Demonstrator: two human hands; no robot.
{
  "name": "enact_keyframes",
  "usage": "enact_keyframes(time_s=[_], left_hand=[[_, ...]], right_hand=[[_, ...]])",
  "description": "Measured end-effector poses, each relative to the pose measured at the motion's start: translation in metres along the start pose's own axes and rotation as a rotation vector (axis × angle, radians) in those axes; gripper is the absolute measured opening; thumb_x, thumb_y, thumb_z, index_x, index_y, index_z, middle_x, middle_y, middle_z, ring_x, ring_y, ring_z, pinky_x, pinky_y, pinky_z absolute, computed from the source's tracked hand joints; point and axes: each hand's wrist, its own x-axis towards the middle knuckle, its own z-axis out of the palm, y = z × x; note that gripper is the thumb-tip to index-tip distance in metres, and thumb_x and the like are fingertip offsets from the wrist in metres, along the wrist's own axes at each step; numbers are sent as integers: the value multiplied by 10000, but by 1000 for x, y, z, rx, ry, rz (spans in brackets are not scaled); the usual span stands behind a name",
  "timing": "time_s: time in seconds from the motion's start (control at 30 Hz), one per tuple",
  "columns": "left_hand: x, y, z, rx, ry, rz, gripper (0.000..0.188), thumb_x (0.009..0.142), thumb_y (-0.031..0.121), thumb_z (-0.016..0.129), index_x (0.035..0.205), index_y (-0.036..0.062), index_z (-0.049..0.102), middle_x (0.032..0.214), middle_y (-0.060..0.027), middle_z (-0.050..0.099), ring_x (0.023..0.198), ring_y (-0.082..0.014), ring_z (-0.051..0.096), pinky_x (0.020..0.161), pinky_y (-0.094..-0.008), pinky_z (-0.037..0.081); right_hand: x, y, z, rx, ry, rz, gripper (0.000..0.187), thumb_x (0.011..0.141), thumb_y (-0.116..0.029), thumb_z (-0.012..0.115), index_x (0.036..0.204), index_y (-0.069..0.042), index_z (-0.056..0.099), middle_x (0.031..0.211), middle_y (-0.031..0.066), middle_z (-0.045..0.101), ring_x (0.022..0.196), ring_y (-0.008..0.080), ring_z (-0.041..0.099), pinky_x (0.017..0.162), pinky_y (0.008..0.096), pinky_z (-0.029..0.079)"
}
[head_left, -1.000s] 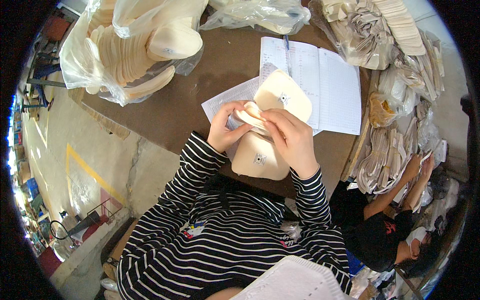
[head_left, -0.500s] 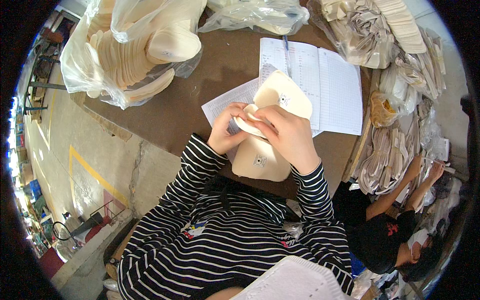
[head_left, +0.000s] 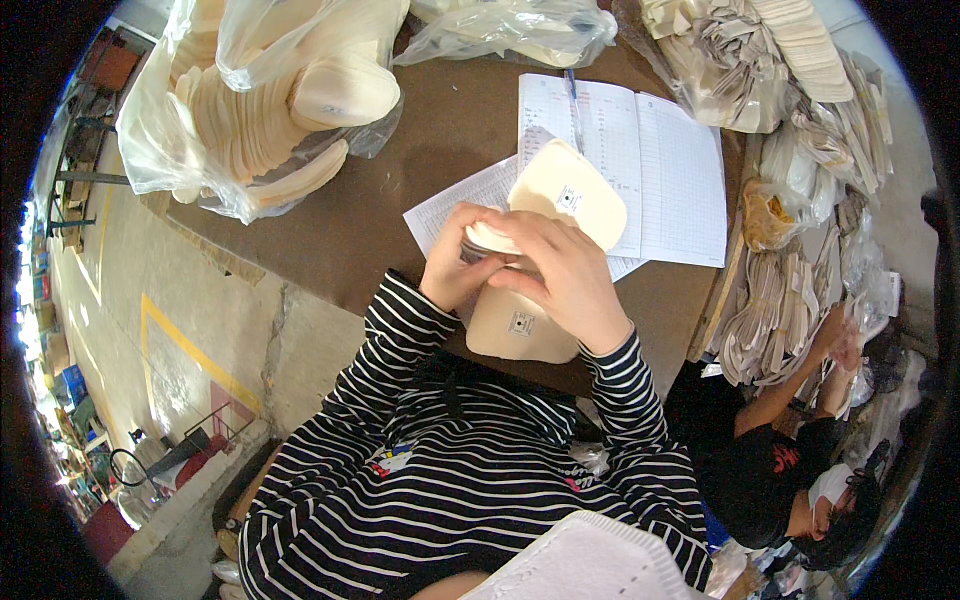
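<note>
Both hands meet over the table in front of my striped top. My left hand (head_left: 452, 265) is closed round the left side of some cream insoles (head_left: 488, 238), which are bent and partly hidden by the fingers. Fingers of my right hand (head_left: 572, 278) curl over the same insoles from the right, the thumb pointing at the left hand. Beyond the hands a broad insole end (head_left: 568, 180) with a small printed square lies over papers. Nearer to me, a similar insole end (head_left: 497, 328) shows below the hands. Whether these ends join the held part is hidden.
An open notebook (head_left: 683, 190) with a pen (head_left: 573, 100) lies beyond the hands. A clear bag of insoles (head_left: 240, 120) stands at the far left of the brown table (head_left: 330, 235). Bundled strips (head_left: 765, 320) line the right side, where a co-worker (head_left: 760, 450) handles something.
My right hand has shifted slightly left and closed further over the insoles, covering the curled edge that showed before. The co-worker's hands have moved a little.
</note>
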Motion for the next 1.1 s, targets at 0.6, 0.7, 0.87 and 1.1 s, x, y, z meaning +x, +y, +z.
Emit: enact_keyframes(time_s=[0.6, 0.7, 0.87, 1.1], left_hand=[[10, 21, -24, 93, -381, -21, 718, 815, -35, 696, 1448, 27, 364, 1250, -146, 579, 1190, -259, 560, 1037, -382, 423], [13, 26, -32, 157, -316, -85, 596, 837, -35, 681, 1376, 1, 428, 1217, -117, 620, 1155, -230, 595, 1045, -353, 425], [8, 101, -38, -213, -283, -433, 624, 866, 35, 727, 1416, -31, 440, 1273, -102, 584, 1107, -163, 611, 944, -304, 504], [-58, 95, -12, 45, -213, -709, 752, 818, 141, 793, 1467, 90, 418, 1192, -109, 551, 921, -172, 611, 811, -283, 543]], right_hand=[[-58, 39, 8, 24, 47, 145, 427, 840, 37, 640, 1254, -48, 580, 1184, 151, 616, 1092, 316, 626, 920, 363, 506], [-58, 41, -3, 29, 69, 168, 384, 823, -17, 669, 1202, -58, 618, 1056, 134, 652, 991, 355, 635, 823, 411, 526], [-77, 2, -45, 396, 174, 396, 380, 908, -58, 669, 1281, -8, 610, 942, 106, 621, 716, 154, 561, 663, 263, 459], [-125, 5, -11, 280, 26, 575, 351, 901, -75, 683, 1235, 15, 630, 1002, 117, 602, 743, 169, 558, 684, 284, 474]])
